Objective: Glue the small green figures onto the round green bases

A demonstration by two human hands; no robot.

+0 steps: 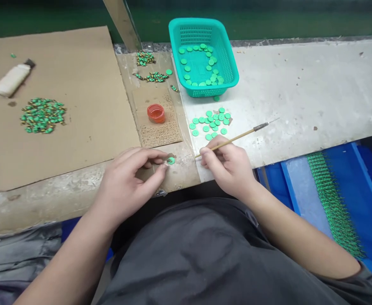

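Note:
My left hand point(131, 173) rests on the bench edge, thumb and forefinger closed at the rim of a small round green disc point(171, 161). A tiny dark piece shows on that disc. Between the fingertips of my right hand point(229, 167) is a thin wooden stick point(237, 138), slanting up to the right. Its upper end has a dark wrapping and a fine needle-like point; its lower tip is just above the bench, right of the disc. Loose green discs point(215, 123) lie beyond my right hand. A small red cup point(156, 113) stands on a speckled cardboard piece point(163, 134).
A teal basket point(231, 80) holding several green discs stands at the back. Small green-and-gold pieces lie in a pile point(43, 115) on cardboard point(93, 84) at left, beside a white bottle point(12, 80). Blue trays point(351, 186) with rows of green pieces sit below right.

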